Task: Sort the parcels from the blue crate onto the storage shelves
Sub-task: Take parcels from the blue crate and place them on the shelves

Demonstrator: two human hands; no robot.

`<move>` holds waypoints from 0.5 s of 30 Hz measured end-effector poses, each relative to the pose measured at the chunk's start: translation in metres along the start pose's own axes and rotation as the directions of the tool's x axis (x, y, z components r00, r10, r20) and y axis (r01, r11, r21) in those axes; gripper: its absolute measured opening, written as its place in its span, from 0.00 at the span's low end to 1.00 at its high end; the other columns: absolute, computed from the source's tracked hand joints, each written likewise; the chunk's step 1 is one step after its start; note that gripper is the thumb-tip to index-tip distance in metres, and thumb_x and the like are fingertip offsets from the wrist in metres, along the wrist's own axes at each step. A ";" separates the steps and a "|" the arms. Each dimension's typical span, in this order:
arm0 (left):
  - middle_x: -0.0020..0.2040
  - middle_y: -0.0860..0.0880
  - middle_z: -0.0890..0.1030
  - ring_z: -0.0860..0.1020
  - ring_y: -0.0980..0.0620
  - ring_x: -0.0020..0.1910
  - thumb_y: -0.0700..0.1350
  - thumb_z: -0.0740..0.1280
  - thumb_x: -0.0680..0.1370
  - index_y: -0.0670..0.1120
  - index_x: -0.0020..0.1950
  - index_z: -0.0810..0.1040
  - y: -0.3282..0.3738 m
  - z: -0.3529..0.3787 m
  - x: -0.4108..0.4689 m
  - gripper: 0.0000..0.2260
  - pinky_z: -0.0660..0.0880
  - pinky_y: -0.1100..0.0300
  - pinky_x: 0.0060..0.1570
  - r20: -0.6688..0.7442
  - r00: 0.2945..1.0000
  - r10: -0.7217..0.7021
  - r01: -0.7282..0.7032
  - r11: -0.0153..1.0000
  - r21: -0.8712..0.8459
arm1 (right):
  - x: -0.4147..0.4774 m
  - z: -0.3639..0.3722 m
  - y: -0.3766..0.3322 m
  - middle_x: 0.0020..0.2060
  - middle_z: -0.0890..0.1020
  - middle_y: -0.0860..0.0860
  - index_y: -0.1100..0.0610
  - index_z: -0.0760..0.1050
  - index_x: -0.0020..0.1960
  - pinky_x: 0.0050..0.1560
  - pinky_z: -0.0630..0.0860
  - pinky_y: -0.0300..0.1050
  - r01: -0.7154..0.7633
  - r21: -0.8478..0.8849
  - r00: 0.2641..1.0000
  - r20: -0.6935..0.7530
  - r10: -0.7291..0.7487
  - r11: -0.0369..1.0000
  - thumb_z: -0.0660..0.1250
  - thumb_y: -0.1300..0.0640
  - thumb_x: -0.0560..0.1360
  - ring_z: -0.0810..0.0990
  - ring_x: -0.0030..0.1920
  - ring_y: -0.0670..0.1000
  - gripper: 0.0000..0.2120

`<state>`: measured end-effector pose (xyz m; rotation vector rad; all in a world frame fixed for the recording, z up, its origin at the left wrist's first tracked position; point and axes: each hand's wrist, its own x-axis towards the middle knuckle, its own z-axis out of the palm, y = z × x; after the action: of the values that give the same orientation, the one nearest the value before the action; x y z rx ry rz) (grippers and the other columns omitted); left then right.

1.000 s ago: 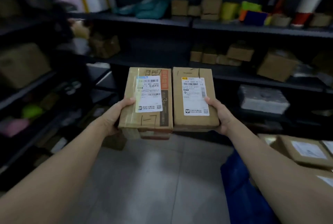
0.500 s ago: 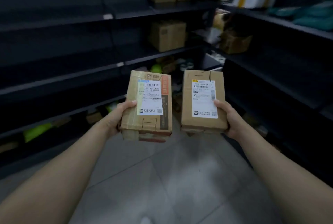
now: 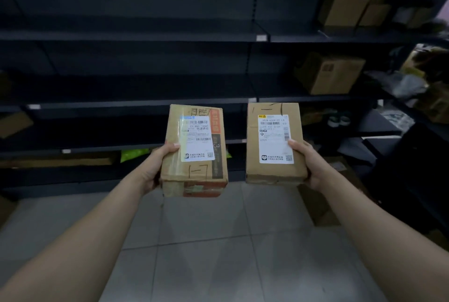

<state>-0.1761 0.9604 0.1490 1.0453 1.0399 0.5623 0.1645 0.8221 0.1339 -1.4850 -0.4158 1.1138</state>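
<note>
Two small cardboard parcels are held up side by side in front of dark storage shelves [image 3: 136, 102]. My left hand [image 3: 155, 168] grips the left parcel [image 3: 194, 175], which has a white label, an orange stripe and "1-7" written on it, thumb on top. The right parcel [image 3: 274, 173], plain brown with a white label, is gripped by my right hand [image 3: 308, 163], thumb on the label. A narrow gap separates the two parcels. The blue crate is out of view.
The black shelves run across the view, mostly bare in the middle. Cardboard boxes [image 3: 328, 73] stand on the shelves at upper right. A green packet [image 3: 131, 153] lies on a low shelf. A flat box [image 3: 318, 204] sits on the tiled floor at right.
The view has swung left, from the stocked shelves and blue crate to the barer shelves. Both hands kept their parcels, and the parcels moved slightly apart.
</note>
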 end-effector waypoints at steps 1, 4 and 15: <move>0.49 0.43 0.85 0.82 0.44 0.46 0.54 0.64 0.76 0.47 0.57 0.79 0.007 -0.013 0.010 0.14 0.77 0.49 0.52 -0.005 1.000 0.000 0.000 1.000 -0.014 | 0.012 0.017 -0.003 0.53 0.84 0.55 0.50 0.64 0.71 0.43 0.81 0.53 -0.004 -0.004 1.000 0.005 0.004 1.000 0.74 0.46 0.69 0.84 0.51 0.58 0.34; 0.51 0.43 0.84 0.82 0.44 0.48 0.53 0.63 0.77 0.47 0.59 0.78 0.028 -0.048 0.043 0.15 0.77 0.49 0.52 -0.018 1.000 0.013 -0.014 1.000 -0.027 | 0.046 0.064 -0.009 0.54 0.84 0.55 0.50 0.65 0.69 0.43 0.81 0.53 -0.014 -0.018 1.000 0.024 0.014 1.000 0.72 0.47 0.71 0.83 0.51 0.58 0.30; 0.51 0.42 0.84 0.81 0.43 0.48 0.51 0.63 0.77 0.46 0.56 0.79 0.078 -0.087 0.165 0.13 0.76 0.47 0.55 -0.016 1.000 0.011 -0.011 1.000 -0.021 | 0.163 0.121 -0.026 0.54 0.84 0.57 0.52 0.66 0.70 0.44 0.81 0.55 -0.075 -0.058 0.996 0.048 0.078 0.995 0.79 0.41 0.56 0.84 0.52 0.60 0.47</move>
<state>-0.1763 1.1624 0.1388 1.0298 1.0410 0.5903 0.1531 1.0251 0.1082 -1.5352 -0.4313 1.2112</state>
